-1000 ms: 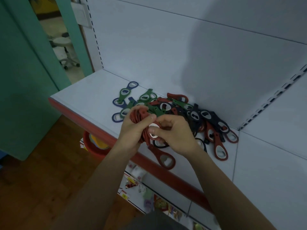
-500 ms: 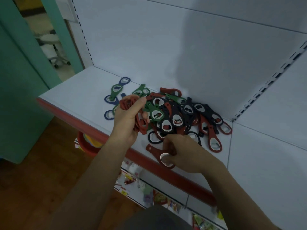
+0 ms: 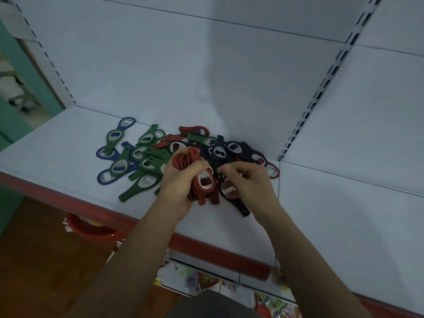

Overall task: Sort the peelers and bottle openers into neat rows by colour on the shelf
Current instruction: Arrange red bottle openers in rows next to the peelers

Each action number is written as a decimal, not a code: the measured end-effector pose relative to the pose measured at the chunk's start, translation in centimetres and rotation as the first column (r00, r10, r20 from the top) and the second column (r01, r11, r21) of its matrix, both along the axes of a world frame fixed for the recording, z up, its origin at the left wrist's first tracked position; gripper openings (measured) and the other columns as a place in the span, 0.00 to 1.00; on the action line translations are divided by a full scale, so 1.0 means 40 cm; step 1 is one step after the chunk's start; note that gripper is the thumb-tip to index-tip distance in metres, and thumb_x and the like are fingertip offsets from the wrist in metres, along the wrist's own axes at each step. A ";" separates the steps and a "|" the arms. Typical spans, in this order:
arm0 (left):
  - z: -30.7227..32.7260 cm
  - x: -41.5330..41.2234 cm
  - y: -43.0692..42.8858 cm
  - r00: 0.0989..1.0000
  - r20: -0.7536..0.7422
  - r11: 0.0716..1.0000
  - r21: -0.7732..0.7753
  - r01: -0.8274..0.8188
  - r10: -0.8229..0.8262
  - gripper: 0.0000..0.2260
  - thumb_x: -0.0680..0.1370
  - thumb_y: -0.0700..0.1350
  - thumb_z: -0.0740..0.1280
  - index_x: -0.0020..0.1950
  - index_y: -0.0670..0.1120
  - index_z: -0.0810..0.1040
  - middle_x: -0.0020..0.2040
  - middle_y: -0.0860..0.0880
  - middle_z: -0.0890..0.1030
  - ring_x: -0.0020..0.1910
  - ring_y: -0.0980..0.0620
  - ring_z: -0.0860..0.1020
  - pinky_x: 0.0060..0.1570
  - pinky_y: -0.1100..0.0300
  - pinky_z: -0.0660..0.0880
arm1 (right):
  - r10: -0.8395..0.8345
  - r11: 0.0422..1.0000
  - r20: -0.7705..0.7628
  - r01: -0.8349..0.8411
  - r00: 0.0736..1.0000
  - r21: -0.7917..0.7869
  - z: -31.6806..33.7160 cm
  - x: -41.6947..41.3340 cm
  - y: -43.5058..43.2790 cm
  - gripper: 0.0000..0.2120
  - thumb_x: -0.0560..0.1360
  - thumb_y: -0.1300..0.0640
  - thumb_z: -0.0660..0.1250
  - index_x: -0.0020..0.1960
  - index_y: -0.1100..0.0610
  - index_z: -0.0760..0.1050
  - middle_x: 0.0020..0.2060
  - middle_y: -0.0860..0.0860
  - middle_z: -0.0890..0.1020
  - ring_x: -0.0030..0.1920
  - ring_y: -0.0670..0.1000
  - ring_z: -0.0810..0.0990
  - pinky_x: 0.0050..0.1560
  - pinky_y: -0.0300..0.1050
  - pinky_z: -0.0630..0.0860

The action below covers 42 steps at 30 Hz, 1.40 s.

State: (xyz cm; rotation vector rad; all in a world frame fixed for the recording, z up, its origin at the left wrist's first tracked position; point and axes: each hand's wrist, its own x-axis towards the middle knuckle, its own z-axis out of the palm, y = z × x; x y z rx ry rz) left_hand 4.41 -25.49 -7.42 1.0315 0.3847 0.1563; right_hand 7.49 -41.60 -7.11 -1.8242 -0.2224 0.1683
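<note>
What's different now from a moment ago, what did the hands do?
The right hand went down to a red opener lying near the front edge of the shelf, picked it up and came back beside the red bundle; the opener is gone from that edge. Whether the fingers still pinch it is unclear. The left hand kept gripping the bundle; the heap of green, blue and black openers stayed put.
</note>
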 end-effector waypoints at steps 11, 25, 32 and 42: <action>-0.002 0.028 -0.043 0.993 0.021 0.972 -0.206 0.116 -0.114 0.08 0.79 0.33 0.64 0.53 0.44 0.78 0.41 0.46 0.81 0.37 0.47 0.82 0.39 0.54 0.81 | -0.104 0.757 0.232 0.228 0.967 -0.612 -0.062 0.089 -0.110 0.08 0.77 0.52 0.71 0.54 0.53 0.81 0.46 0.48 0.83 0.46 0.48 0.79 0.42 0.34 0.70; -0.012 0.043 -0.062 0.972 0.030 0.972 0.022 0.232 -0.233 0.16 0.75 0.27 0.68 0.57 0.44 0.78 0.48 0.43 0.83 0.47 0.46 0.83 0.47 0.50 0.82 | -0.198 0.974 0.079 0.206 0.977 -0.098 -0.013 0.093 -0.023 0.12 0.80 0.51 0.69 0.41 0.54 0.83 0.34 0.55 0.83 0.33 0.47 0.78 0.37 0.42 0.75; -0.003 0.046 -0.037 0.983 0.048 0.965 -0.185 0.183 -0.177 0.07 0.79 0.30 0.63 0.50 0.39 0.78 0.42 0.44 0.83 0.39 0.45 0.84 0.42 0.49 0.83 | -0.010 0.691 0.365 0.271 0.931 -0.671 -0.085 0.144 -0.065 0.11 0.76 0.48 0.71 0.54 0.54 0.78 0.49 0.51 0.79 0.45 0.53 0.78 0.45 0.47 0.75; -0.002 0.085 -0.152 0.968 0.088 0.969 -0.054 0.239 -0.234 0.27 0.67 0.46 0.80 0.62 0.43 0.76 0.47 0.44 0.85 0.42 0.46 0.84 0.41 0.51 0.83 | -0.207 0.960 -0.156 0.231 0.966 0.155 0.066 0.023 -0.171 0.04 0.77 0.60 0.73 0.50 0.61 0.82 0.40 0.54 0.86 0.39 0.49 0.83 0.38 0.40 0.78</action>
